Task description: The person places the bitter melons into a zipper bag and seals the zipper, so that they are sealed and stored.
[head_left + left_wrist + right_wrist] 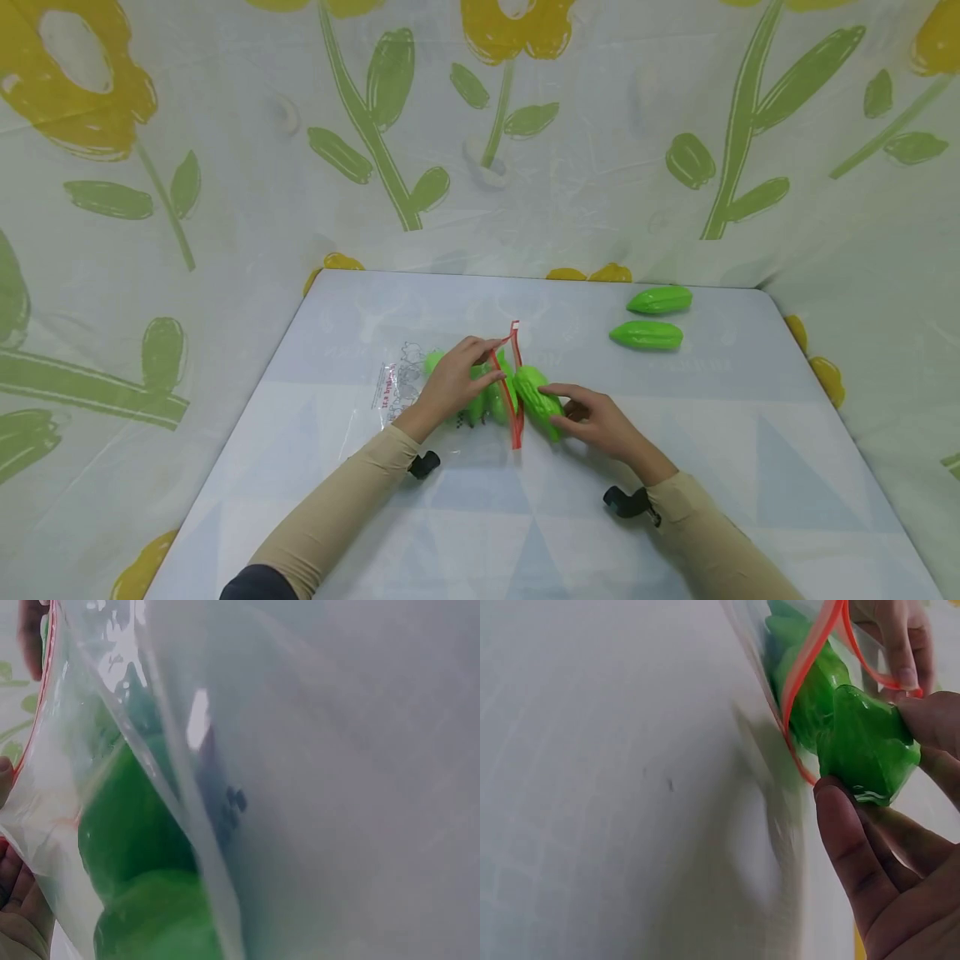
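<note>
A clear zip bag point(480, 437) with a red zip edge lies mid-table, its mouth parted toward the right. Inside it sit several green vegetables point(142, 825), seen through the plastic. My left hand point(453, 383) pinches the red edge of the mouth between thumb and fingers. At the opening, a ridged green bitter melon point(536, 400) is gripped by my right hand point(600, 421), thumb on one side and fingers on the other. In the right wrist view, the held bitter melon point(866, 746) has its far end at the red-rimmed mouth, close to the vegetables inside.
Two more bitter melons, a rear one point(660, 299) and a front one point(647, 335), lie side by side at the table's back right. The white and pale blue table point(600, 550) meets a flower-printed curtain point(585, 167) behind. Dark wrist cameras hang below both sleeves.
</note>
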A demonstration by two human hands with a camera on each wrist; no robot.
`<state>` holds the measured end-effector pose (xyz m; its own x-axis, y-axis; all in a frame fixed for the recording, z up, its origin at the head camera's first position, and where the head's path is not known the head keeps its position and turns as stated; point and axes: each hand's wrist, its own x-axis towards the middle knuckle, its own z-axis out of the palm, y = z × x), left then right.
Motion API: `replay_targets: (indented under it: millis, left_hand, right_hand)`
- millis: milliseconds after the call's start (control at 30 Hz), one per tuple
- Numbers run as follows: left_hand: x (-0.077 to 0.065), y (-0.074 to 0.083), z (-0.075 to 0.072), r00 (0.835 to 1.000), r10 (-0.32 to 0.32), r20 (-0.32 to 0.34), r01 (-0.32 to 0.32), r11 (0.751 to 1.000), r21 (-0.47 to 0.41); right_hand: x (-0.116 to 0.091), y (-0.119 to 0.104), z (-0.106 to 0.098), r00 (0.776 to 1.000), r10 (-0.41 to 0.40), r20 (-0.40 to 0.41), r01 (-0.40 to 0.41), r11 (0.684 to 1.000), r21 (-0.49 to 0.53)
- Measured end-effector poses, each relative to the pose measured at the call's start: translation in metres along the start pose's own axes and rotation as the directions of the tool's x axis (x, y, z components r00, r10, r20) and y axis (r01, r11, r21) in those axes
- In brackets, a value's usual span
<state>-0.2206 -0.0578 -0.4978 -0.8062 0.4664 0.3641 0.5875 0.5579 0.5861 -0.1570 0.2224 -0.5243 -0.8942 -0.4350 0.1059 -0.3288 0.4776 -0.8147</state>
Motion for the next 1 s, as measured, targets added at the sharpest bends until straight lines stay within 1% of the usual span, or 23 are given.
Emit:
replay_targets:
  millis: [333, 533, 600, 767, 1000]
  left_hand:
    - [0.0, 0.004, -0.002, 1.0, 0.017, -0.015, -0.017, 1.0, 0.0]
    - [0.0, 0.005, -0.002, 1.0, 0.005, -0.017, -0.005, 1.0, -0.013]
    - [0.0, 0.004, -0.002, 1.0, -0.001, -0.014, 0.001, 1.0, -0.015]
    - [0.0, 0.004, -0.002, 1.0, 0.003, -0.019, -0.004, 1.0, -0.012]
    - [0.001, 0.003, -0.002, 1.0, 0.015, -0.019, -0.015, 1.0, -0.002]
  right_hand:
    - [0.011, -0.005, 0.008, 0.998, -0.022, 0.053, 0.021, 0.999, 0.031]
    - [0.016, -0.009, 0.011, 0.997, -0.015, 0.082, 0.014, 1.0, 0.014]
    - [0.017, -0.01, 0.012, 0.998, -0.011, 0.066, 0.012, 1.0, -0.006]
    - [0.019, -0.013, 0.01, 1.0, 0.023, -0.011, -0.024, 0.998, -0.052]
    - [0.025, -0.013, 0.014, 0.997, 0.049, -0.066, -0.053, 0.997, -0.062]
